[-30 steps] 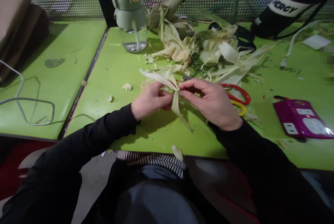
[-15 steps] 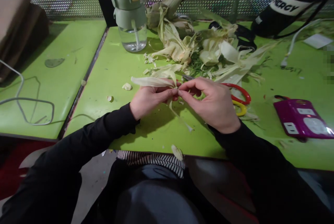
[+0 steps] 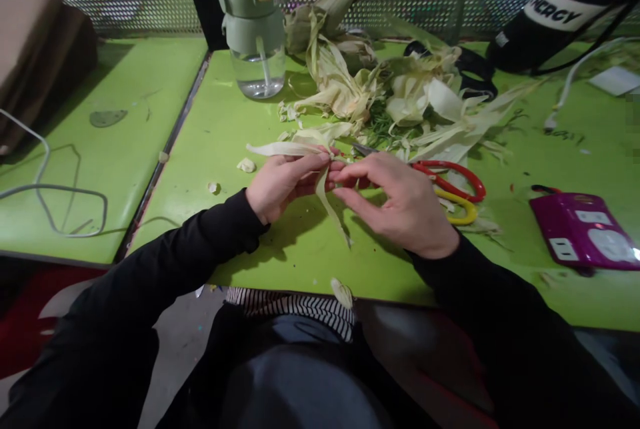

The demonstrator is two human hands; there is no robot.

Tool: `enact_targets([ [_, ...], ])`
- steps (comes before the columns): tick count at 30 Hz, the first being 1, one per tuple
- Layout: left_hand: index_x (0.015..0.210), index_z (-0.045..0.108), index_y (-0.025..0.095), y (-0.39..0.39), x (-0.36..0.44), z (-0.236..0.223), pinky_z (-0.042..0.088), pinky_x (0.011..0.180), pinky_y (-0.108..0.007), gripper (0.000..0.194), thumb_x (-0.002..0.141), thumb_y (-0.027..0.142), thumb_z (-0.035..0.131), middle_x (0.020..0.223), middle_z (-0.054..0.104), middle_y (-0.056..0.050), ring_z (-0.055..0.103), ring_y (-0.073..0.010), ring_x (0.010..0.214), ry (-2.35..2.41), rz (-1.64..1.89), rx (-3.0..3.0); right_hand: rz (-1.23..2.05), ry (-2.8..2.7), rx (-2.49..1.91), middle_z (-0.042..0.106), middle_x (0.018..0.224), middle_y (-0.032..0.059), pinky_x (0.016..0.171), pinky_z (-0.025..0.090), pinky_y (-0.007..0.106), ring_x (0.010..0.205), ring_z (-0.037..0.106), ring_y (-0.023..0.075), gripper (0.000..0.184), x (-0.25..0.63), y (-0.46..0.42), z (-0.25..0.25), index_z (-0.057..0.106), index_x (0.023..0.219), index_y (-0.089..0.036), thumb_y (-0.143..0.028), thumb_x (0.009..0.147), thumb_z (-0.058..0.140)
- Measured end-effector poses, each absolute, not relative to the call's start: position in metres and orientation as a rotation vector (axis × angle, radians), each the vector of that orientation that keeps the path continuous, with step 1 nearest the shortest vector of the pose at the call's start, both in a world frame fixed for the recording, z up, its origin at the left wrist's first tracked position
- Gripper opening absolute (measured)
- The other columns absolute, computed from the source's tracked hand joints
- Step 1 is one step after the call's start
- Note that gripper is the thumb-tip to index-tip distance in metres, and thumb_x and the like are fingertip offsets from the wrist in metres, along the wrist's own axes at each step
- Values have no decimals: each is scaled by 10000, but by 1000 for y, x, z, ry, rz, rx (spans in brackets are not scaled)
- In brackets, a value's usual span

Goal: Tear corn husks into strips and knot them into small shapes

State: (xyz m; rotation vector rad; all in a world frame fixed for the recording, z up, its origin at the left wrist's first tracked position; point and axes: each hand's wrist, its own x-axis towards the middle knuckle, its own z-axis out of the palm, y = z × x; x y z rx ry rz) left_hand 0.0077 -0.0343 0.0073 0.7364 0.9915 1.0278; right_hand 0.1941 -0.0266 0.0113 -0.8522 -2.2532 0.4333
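My left hand (image 3: 284, 183) pinches a pale corn husk strip (image 3: 287, 149) between thumb and fingers. A narrow end of it hangs down below the fingertips. My right hand (image 3: 400, 202) is close by on the right, thumb and index finger apart with nothing seen between them. Its fingertips are next to the left hand's fingers. Scissors with red and yellow handles (image 3: 456, 217) lie just beyond my right hand, their blades partly hidden by it. A heap of dry corn husks (image 3: 345, 92) with some green bits spreads out behind both hands.
A water bottle (image 3: 255, 35) stands at the back, left of the husks. At the back right leans a black bottle (image 3: 525, 35). A purple power strip (image 3: 583, 229) lies at right, a white cable (image 3: 565, 95) behind it. Brown cardboard (image 3: 30, 35) is at far left. Husk scraps (image 3: 246, 165) dot the table.
My right thumb and index finger have come apart and moved off the husk at the left fingertips. The left hand still holds the husk, whose hanging end has shifted left.
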Motion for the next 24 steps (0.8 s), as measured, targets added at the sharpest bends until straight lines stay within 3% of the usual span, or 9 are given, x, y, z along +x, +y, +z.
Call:
enact_targets([
  [4,962,704,97,-33,8,6,570,808,-236,153,911,121,561,876,777,-67,725,-109,770,945,1034,709,491,-2292,-970,731,870,53,712,499,367,766,654,221,170,190,-30,1,648,895,-232,-396,884,695],
  [8,931,711,108,-34,9,6,562,848,-232,95,855,89,658,867,776,-42,719,-105,815,927,1051,720,412,-2351,-985,690,790,53,682,471,354,736,632,216,106,185,-34,-6,613,840,-217,-287,920,610],
  [13,942,718,110,-29,6,0,547,836,-246,117,826,105,699,837,761,-33,700,-108,810,984,1054,890,433,-2368,-984,722,916,68,723,488,351,801,659,218,98,186,-36,-1,613,949,-225,-204,942,517],
  [19,981,738,98,-25,0,-3,463,637,-208,155,835,142,706,826,744,-35,641,-77,681,1116,954,1066,477,-2303,-1034,734,918,45,663,469,332,746,652,202,130,195,-26,8,607,997,-253,-367,991,544],
  [24,910,720,97,-28,1,7,517,672,-214,70,871,115,665,856,761,-61,694,-90,708,1036,788,965,323,-2210,-1035,718,868,58,763,469,403,811,625,249,189,200,-14,6,643,882,-271,-395,989,549],
])
